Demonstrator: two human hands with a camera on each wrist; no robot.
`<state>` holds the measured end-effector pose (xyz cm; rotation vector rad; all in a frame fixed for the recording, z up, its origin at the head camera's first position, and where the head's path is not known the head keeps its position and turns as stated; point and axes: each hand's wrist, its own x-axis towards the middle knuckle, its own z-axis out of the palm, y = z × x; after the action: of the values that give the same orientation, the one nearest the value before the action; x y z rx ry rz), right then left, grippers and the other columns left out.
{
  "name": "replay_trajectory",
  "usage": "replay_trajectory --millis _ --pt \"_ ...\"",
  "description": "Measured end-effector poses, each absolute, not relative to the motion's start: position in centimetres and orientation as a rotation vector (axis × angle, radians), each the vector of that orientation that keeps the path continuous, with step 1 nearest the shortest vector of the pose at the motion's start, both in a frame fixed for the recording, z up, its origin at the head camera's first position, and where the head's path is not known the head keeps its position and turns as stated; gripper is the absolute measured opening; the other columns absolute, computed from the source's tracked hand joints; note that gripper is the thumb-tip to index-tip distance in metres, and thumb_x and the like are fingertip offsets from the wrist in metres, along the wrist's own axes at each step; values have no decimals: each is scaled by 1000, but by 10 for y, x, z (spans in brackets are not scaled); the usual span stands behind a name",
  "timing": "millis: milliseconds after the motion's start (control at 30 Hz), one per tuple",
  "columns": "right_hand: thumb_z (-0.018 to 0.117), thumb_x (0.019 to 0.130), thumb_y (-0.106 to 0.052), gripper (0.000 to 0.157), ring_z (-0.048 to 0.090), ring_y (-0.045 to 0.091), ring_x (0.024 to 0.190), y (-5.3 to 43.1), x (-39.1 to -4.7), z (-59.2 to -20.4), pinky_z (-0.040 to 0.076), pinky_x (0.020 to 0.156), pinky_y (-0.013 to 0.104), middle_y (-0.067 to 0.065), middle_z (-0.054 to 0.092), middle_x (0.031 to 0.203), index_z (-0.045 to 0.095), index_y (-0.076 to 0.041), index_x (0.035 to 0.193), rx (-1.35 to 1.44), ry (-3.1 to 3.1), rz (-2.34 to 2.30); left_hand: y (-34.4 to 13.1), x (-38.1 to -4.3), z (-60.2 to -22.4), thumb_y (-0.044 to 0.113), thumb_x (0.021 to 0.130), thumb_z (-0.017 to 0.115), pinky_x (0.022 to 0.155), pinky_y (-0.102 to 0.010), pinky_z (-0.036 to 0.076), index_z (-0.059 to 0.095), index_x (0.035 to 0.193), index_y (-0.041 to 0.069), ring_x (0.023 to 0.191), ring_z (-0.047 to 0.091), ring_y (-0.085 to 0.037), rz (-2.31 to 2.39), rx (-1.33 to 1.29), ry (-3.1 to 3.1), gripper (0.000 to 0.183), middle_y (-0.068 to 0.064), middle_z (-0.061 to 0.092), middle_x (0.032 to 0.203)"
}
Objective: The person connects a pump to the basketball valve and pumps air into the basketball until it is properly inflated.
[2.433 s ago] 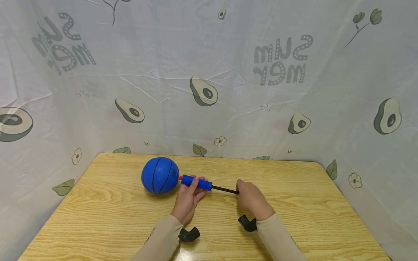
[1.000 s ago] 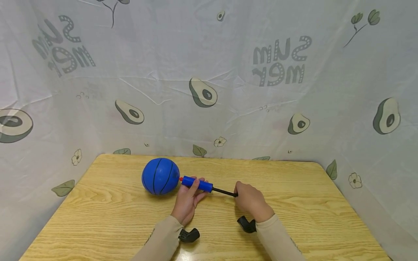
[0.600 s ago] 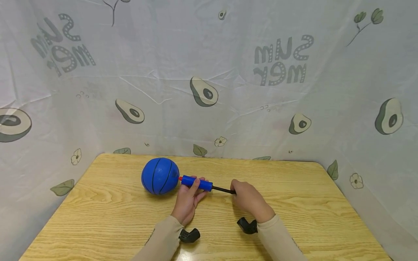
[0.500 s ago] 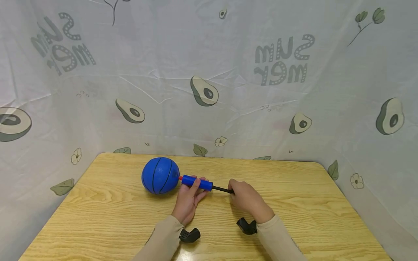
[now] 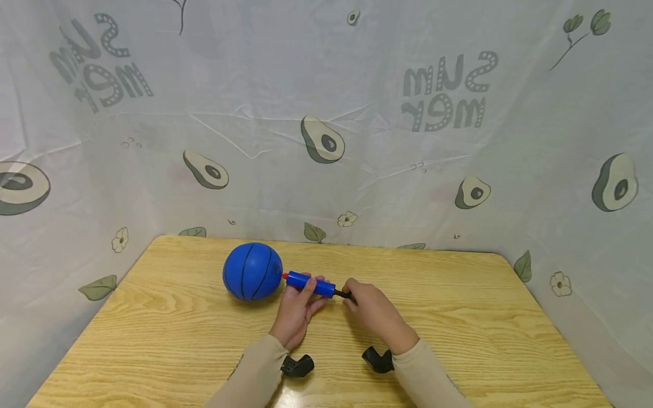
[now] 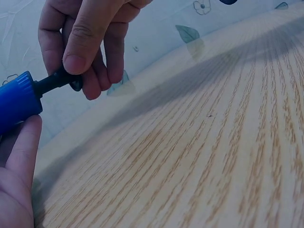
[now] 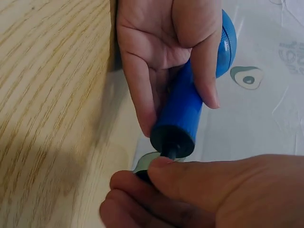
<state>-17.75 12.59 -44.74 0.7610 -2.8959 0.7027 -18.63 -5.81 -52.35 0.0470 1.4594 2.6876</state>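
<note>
A blue ball with black seam lines (image 5: 252, 272) sits on the left part of the table. The red tip (image 5: 284, 276) of a blue hand pump (image 5: 311, 284) meets the ball's right side. My left hand (image 5: 296, 311) grips the pump's barrel, thumb on top and fingers beneath. At the other end, my right hand (image 5: 374, 311) pinches the black handle (image 6: 71, 80) between thumb and fingers. Only a short length of black rod (image 5: 340, 293) shows between barrel and handle. In the right wrist view the barrel (image 7: 180, 111) points from the ball toward my right hand.
The wood-grain table (image 5: 459, 317) reaches back to a pale curtain (image 5: 265, 136) printed with avocados, leaves and mirrored lettering. Black angled pieces (image 5: 297, 366) stick out at both wrists, beside beige sleeves (image 5: 255, 368).
My right hand has moved left toward the barrel, pushing the rod in so that less of it shows. The left hand and the ball stay almost in place.
</note>
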Motion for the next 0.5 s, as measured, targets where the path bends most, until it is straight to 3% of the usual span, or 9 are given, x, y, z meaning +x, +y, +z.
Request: replay_trajectory --millis 300,500 --pt "70 96 -2 8 61 15 72 131 -174 -446 52 63 33 6 70 89 65 -5 100 533 -3060 633 -58 -185 -522 27 109 56 103 -40 54 28 142 -2 125 63 -25 2703 34 1450 52 -25 51 144" --pt "68 97 -3 9 56 18 60 140 -169 -443 46 52 33 7 63 78 60 -3 102 398 -3165 507 -58 -184 -521 25 110 54 103 -40 54 26 144 -3 126 63 -26 2707 18 1457 53 -27 50 146"
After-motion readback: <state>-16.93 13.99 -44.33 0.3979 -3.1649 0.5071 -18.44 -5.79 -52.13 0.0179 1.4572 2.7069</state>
